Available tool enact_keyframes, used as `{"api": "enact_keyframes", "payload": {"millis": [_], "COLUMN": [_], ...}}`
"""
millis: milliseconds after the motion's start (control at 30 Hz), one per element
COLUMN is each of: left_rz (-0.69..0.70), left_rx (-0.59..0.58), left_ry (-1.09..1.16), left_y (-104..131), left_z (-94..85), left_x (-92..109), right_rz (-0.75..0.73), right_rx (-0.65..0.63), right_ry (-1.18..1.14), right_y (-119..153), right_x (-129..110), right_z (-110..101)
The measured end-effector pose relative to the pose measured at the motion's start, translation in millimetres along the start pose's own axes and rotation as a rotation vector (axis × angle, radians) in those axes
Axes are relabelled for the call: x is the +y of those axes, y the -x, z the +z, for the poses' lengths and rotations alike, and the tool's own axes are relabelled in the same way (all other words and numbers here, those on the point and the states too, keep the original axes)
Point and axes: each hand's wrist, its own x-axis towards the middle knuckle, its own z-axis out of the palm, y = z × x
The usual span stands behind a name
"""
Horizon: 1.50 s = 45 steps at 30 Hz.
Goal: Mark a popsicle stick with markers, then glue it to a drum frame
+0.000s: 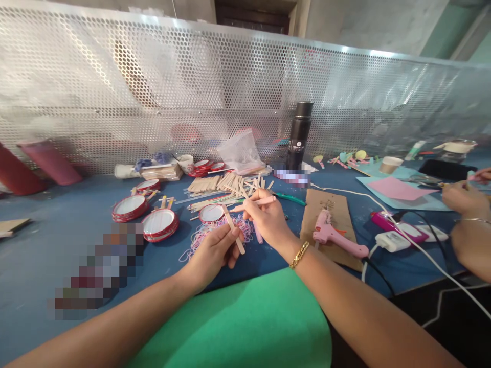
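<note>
My left hand (213,250) is closed on a wooden craft stick (233,230), held at a slant between thumb and fingers. My right hand (268,217) grips a pink marker (264,201), its tip pointing left at the upper end of the stick. Whether the tip touches the wood I cannot tell. Below and behind both hands lies a tangle of pink and lilac loops (197,237). A small red-rimmed white disc (211,213) sits just beyond the stick. Farther back are many loose craft sticks (230,183). A green sheet (245,317) lies under my forearms.
On the right, a pink glue gun (333,235) rests on cardboard (307,214), beside a power strip (402,227) with cables. A black bottle (299,135) stands behind. Red-rimmed drums (159,225) are at left. Another person's hand (466,197) is at far right.
</note>
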Motion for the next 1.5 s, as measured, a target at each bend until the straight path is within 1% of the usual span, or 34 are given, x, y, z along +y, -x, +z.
{"api": "enact_keyframes", "payload": {"millis": [133,300,467,633,800,967,1133,1300,1500], "left_rz": [-0.008,-0.004,0.008,-0.002,0.001,-0.009,0.009,0.004,-0.001], "left_rx": [-0.002,0.005,-0.007,0.003,0.005,0.008,-0.001,0.002,0.0], "left_ry": [-0.012,-0.029,-0.026,-0.019,-0.027,-0.006,0.003,0.019,0.001], "left_y": [-0.9,-1.2,-0.5,-0.5,-0.7,-0.9,0.2,2.8,2.3], "left_z": [-0.8,-0.5,-0.4,0.6,-0.3,-0.7,0.6,2.4,2.0], "left_x": [-0.4,-0.3,0.4,1.4,1.4,1.1,1.8,1.5,0.0], "right_rz": [0.003,0.003,0.0,0.002,-0.014,-0.003,-0.006,-0.002,-0.01], "right_rx": [-0.027,0.016,-0.038,0.014,-0.034,0.012,-0.039,0.001,-0.016], "right_ry": [0.016,-0.003,-0.024,-0.014,-0.008,0.019,0.014,0.034,0.03], "right_y": [0.0,-1.4,-0.3,-1.3,-1.3,-2.4,0.2,1.5,0.5], "right_x": [0.3,0.8,0.4,1.2,1.2,1.2,1.9,4.0,6.0], "right_z": [0.0,-1.3,0.3,-0.3,-0.1,-1.5,0.6,-0.4,-1.2]}}
